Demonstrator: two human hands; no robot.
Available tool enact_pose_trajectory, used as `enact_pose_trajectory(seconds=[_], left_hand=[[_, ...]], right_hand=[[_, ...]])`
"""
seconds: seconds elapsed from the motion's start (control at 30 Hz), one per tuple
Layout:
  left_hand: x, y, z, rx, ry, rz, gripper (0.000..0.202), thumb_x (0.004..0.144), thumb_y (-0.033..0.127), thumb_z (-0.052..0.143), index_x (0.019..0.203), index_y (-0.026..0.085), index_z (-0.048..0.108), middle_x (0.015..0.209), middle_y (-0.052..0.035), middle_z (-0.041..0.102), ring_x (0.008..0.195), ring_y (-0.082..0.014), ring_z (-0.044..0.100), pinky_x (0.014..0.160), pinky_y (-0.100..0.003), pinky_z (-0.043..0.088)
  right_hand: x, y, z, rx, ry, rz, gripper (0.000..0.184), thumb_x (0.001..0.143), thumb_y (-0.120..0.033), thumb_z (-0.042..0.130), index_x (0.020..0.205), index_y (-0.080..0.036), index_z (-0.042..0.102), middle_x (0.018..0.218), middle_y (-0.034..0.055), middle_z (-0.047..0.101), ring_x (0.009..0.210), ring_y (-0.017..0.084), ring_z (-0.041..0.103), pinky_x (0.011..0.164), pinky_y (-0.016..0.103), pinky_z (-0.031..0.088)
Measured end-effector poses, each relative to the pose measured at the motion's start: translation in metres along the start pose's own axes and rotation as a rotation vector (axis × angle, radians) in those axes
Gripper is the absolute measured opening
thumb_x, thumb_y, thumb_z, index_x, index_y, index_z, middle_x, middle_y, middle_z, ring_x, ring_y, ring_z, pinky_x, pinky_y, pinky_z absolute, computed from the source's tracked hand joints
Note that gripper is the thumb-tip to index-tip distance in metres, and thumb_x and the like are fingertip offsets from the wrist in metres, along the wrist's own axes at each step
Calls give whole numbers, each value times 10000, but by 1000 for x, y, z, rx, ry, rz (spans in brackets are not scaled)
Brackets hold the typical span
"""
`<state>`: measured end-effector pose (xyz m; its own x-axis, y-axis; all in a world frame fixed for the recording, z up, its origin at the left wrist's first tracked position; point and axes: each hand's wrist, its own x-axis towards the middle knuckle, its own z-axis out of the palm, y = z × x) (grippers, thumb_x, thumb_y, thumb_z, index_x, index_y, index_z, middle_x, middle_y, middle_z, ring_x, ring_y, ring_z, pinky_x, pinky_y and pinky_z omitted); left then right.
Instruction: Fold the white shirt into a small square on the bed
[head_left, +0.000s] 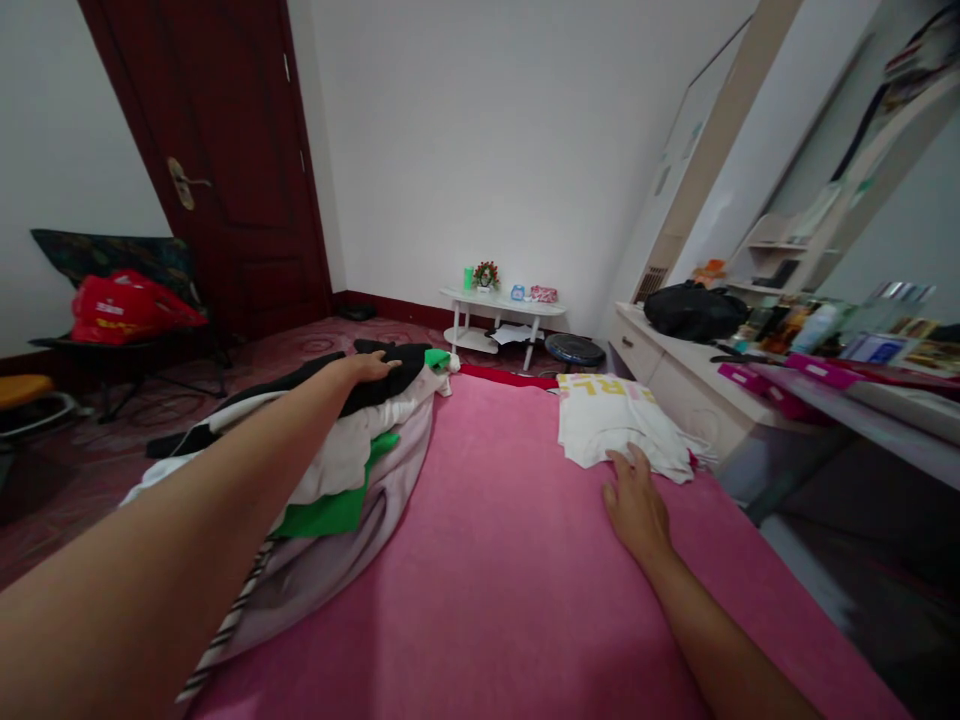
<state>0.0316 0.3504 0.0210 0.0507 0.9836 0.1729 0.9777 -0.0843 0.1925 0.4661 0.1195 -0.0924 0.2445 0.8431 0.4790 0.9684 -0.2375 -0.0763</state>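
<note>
My left hand (367,366) reaches over the heap of clothes, fingers stretched out on a black garment (401,372). Below that lie white clothes (345,450), a green piece of cloth (330,512) and a pale lilac cloth (390,500). On the right, a white shirt (619,420) with yellow and pink lettering lies folded on the pink bed cover (487,560). My right hand (636,505) is at its near edge, fingers apart; whether they touch the cloth is hard to tell. Nothing shows in its grip.
A white side table (502,299) with a small flower pot stands by the far wall. To the right, a dressing table (675,370) carries a black bag (694,311) and several bottles. A red plastic bag (131,308) sits on a folding chair (112,255) at left.
</note>
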Motion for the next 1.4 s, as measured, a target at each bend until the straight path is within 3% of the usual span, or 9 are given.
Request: enact_pose_trajectory(seconds=[0.13,0.27,0.4,0.5,0.6,0.97,1.2,1.27,1.4], left_hand=[[-18,17,-6,35,118,-38,557,887,456,431,1286,83,544,1451,-264,368,1315,-444,349,1029,-635,227],[-66,65,-3,42,387,443,397,886,194,383,1213,159,604,1531,-133,272,1422,-305,193,1133,-537,110],[-136,122,34,-115,49,765,378,910,322,410,1193,207,632,1390,-131,477,1304,-277,409,1115,-480,238],[-185,149,77,-219,-191,774,561,875,528,457,1359,247,495,1449,-141,421,1355,-342,337,1088,-540,257],[-213,160,108,-231,-164,641,614,895,578,373,1422,266,413,1529,-143,293,1408,-382,219,1099,-616,145],[-211,153,110,-379,-71,578,505,895,491,437,1324,246,541,1454,-108,438,1354,-309,365,1119,-530,229],[-202,144,114,-830,13,440,431,880,385,487,1241,173,589,1233,-116,627,1150,-231,575,1033,-373,417],[-198,142,116,-985,49,343,465,896,403,458,1292,170,529,1256,-122,606,1147,-220,582,1017,-367,436],[-189,132,121,-1227,39,137,521,936,453,376,1359,154,424,1310,-150,558,1176,-212,569,993,-356,457]], right_hand=[[2,0,2,-70,-115,-77,379,866,-155,402,1188,-202,596,1476,90,361,1178,270,477,878,374,438],[4,2,3,-44,-150,-110,430,863,-116,388,1240,-204,576,1400,68,487,1193,252,454,937,372,407],[3,-1,-2,68,-189,-194,466,838,-79,415,1239,-235,595,1375,59,506,1205,221,448,987,356,370],[1,-3,-9,127,-228,-280,456,869,-139,433,1262,-313,587,1374,37,492,1220,214,435,993,368,361],[2,-2,-10,114,-265,-324,449,912,-208,411,1312,-374,530,1431,15,439,1243,223,406,991,393,351],[8,-20,0,489,-174,-75,327,888,-198,392,1059,-200,671,1178,95,619,1103,226,504,966,376,366],[-22,-84,-50,847,-76,9,454,914,-364,259,828,-159,655,847,74,653,816,188,589,773,303,470],[-54,-115,-80,955,-172,-90,392,890,-366,341,772,-165,657,784,36,653,724,151,587,696,247,466],[-117,-152,-146,1198,-1058,-658,214,819,-294,509,804,-171,684,721,-21,641,619,99,560,586,176,418]])
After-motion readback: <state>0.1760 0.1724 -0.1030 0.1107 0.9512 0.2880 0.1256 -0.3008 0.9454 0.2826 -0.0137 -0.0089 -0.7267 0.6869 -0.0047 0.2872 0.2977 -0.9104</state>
